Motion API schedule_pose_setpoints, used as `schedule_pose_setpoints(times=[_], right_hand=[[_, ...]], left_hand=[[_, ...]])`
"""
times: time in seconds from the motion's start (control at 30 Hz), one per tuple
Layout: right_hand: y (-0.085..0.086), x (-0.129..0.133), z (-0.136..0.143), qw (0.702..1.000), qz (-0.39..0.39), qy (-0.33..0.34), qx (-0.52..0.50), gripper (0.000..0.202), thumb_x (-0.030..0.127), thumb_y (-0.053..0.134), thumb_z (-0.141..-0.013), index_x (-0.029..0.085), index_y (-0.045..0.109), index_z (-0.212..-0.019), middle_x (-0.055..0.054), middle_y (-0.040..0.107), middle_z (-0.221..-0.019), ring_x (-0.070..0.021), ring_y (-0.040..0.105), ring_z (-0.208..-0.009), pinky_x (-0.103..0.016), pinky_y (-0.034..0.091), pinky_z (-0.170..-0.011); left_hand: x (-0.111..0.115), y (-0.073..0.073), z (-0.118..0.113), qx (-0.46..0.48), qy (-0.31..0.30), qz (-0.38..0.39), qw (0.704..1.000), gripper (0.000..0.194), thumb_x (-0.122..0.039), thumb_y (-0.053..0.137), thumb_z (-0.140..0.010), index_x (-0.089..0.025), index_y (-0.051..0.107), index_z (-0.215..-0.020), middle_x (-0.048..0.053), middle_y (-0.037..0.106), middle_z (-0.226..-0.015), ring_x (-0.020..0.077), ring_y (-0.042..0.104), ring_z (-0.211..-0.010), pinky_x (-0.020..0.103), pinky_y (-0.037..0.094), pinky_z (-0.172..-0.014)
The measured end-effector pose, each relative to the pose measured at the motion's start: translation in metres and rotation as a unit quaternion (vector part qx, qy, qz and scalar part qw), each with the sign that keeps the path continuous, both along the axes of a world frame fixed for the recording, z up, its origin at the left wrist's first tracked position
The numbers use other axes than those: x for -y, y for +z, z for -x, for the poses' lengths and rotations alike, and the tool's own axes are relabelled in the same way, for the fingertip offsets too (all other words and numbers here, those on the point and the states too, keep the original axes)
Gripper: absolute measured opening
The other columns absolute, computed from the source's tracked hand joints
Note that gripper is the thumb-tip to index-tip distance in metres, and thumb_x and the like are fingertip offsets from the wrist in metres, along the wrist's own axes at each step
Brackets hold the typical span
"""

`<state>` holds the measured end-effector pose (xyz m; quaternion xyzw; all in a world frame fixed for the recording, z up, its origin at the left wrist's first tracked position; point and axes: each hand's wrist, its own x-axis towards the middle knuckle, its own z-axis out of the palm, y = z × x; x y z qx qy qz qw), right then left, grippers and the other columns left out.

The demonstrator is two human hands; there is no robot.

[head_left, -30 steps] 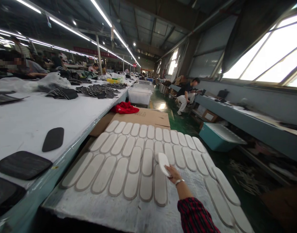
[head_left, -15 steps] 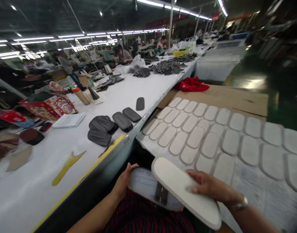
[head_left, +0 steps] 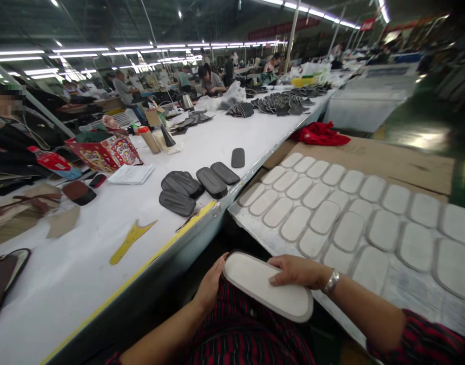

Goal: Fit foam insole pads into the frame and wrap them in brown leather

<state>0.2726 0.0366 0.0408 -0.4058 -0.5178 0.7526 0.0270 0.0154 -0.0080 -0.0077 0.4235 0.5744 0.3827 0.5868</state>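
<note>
In the head view, the left hand (head_left: 211, 284) and right hand (head_left: 299, 272) pinched opposite ends of a pale oval pad (head_left: 268, 286) above the lap, apparently to keep its edges aligned.

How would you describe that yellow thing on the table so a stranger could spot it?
Find the long white table on the left. Near its yellow-edged side, between the cluster of dark oval pads and a tan scrap, lies a flat yellow piece. Its slim shape and forked end set it apart from those neighbours, as does its colour.
</note>
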Motion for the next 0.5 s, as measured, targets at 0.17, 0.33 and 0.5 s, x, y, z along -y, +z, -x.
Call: schedule_pose_setpoints(times=[0.17,0.33,0.5], right_hand=[[0.002,-0.01,0.001,0.991,-0.093,0.06,0.071,0.033,0.035,0.065,-0.066,0.017,0.058,-0.091,-0.002,0.063,-0.087,-0.0165,0.058,-0.075,-0.02,0.043,-0.056],[0.004,-0.016,0.003,0.978,-0.145,0.093,0.115,0.029,0.035,0.064,-0.067,0.016,0.059,-0.088,-0.002,0.064,-0.085,-0.0172,0.059,-0.074,-0.021,0.042,-0.054],[0.005,-0.016,0.008,0.964,-0.183,0.11,0.155,0.027,0.034,0.063,-0.066,0.017,0.058,-0.086,-0.002,0.064,-0.084,-0.0172,0.058,-0.072,-0.022,0.041,-0.055]], left_hand=[[0.003,-0.008,0.012,0.104,-0.022,0.04,0.994,0.051,-0.031,0.055,-0.076,-0.022,0.046,-0.125,0.002,0.048,-0.13,0.0231,0.041,-0.121,0.036,0.03,-0.104],[0.002,-0.007,0.017,0.128,-0.041,0.029,0.99,0.062,-0.018,0.061,-0.066,-0.02,0.044,-0.125,0.004,0.047,-0.13,0.0239,0.039,-0.121,0.036,0.029,-0.104],[-0.008,-0.001,0.011,0.013,-0.03,0.019,0.999,0.05,-0.033,0.062,-0.071,-0.015,0.051,-0.117,0.008,0.058,-0.115,0.0256,0.051,-0.108,0.037,0.036,-0.096]])
